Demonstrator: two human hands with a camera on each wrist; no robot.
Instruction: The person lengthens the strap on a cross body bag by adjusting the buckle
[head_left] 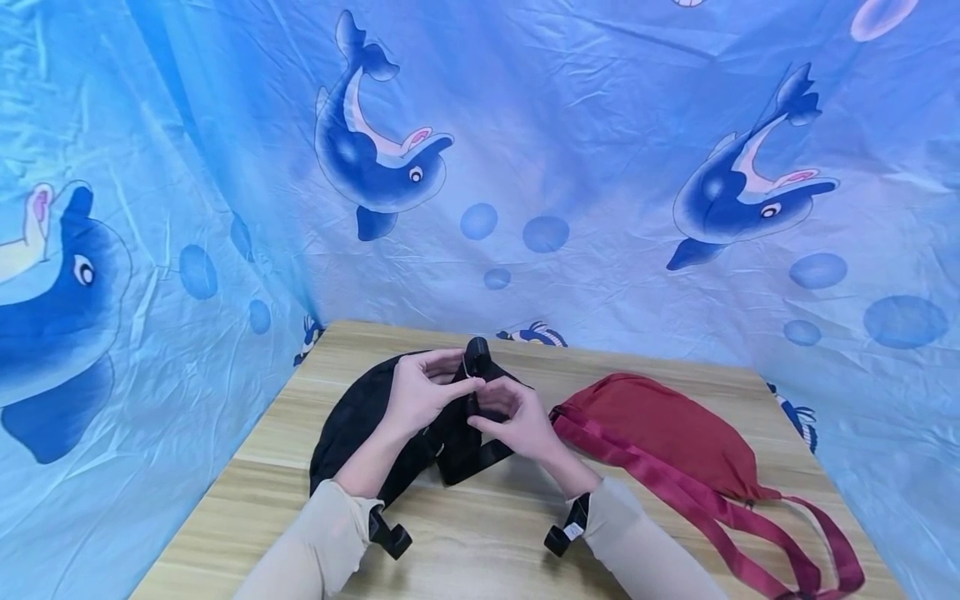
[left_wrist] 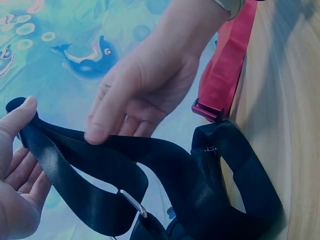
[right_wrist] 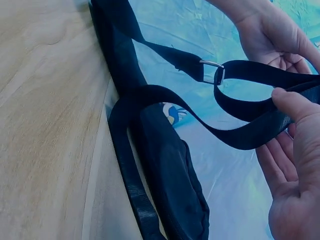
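A black bag point(head_left: 352, 421) lies on the wooden table, its webbing strap point(left_wrist: 97, 207) raised in front of me. My left hand point(head_left: 416, 396) pinches the folded end of that strap between thumb and fingers. Close by on the right, my right hand point(head_left: 521, 421) pinches the same strap, thumb on top and fingers beneath, as the right wrist view shows. Between the bag and the hands, the strap loops through a metal slider buckle point(right_wrist: 212, 64). A second strap section curves down to the table beside the bag.
A red bag point(head_left: 660, 425) rests on the table to the right, its long red straps point(head_left: 697, 504) trailing toward the near right edge. Behind and beside the wooden table point(head_left: 457, 542) hangs a blue sheet point(head_left: 600, 125) printed with dolphins. Both wrists wear black camera mounts.
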